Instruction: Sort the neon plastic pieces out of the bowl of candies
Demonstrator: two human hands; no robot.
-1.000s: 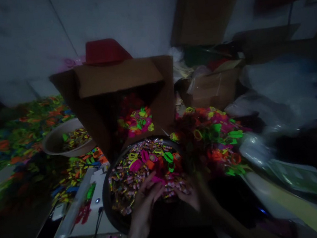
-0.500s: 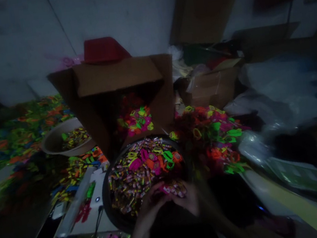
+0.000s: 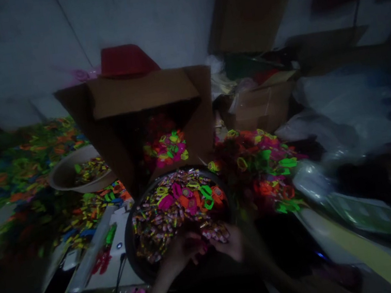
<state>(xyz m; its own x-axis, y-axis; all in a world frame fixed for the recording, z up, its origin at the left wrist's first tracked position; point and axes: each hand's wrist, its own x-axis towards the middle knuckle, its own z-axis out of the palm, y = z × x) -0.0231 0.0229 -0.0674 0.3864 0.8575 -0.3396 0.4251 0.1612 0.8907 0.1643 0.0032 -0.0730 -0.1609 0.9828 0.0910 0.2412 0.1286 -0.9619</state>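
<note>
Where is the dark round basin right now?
In the head view, the dark round basin sits low, slightly left of centre, in front of the open cardboard box, with the left hand and right hand over its near side.

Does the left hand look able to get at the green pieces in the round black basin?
Likely yes: the green pieces lie uncovered, just beyond the left hand, with nothing tall between, though something pink shows near it.
</note>
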